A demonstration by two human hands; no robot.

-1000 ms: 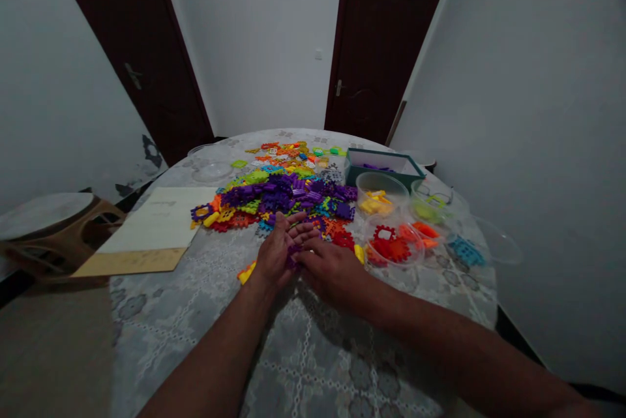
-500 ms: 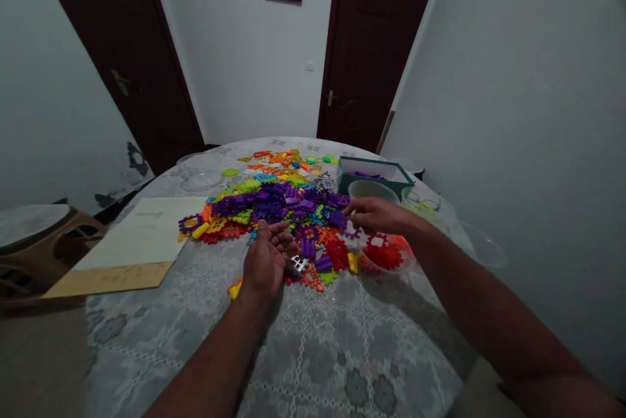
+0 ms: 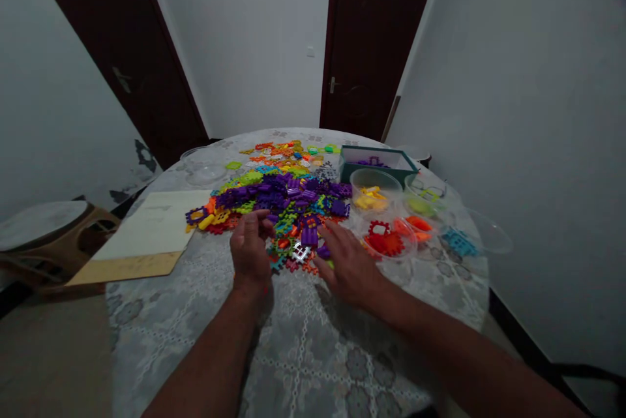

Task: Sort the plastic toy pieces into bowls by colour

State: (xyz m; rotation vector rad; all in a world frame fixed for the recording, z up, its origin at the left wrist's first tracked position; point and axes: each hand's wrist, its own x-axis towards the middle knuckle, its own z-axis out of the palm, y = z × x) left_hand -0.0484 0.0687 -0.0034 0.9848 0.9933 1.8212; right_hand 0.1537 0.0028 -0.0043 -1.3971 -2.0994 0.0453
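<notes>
My left hand (image 3: 251, 248) is at the near left of a heap of plastic building pieces (image 3: 274, 193), thumb up and fingers half curled but apart; nothing shows in it. Across from it my right hand (image 3: 349, 265) is over the heap's near right side, fingers spread, with no piece visibly gripped. A purple piece (image 3: 323, 252) lies by its fingertips, partly covered. Between the hands are a ribbed purple piece (image 3: 310, 236), a white window piece (image 3: 300, 252) and several orange, green and red gear-edged pieces.
At the right stand a green box (image 3: 379, 173) with purple pieces, a clear tub (image 3: 375, 183) of yellow pieces and another tub (image 3: 388, 242) with red ones. Blue pieces (image 3: 460, 242) lie farther right. A paper folder (image 3: 151, 225) is on the left.
The hands were together around a purple piece. My right hand then reached toward the box and is now back at the heap. An upright purple frame now shows in the box.
</notes>
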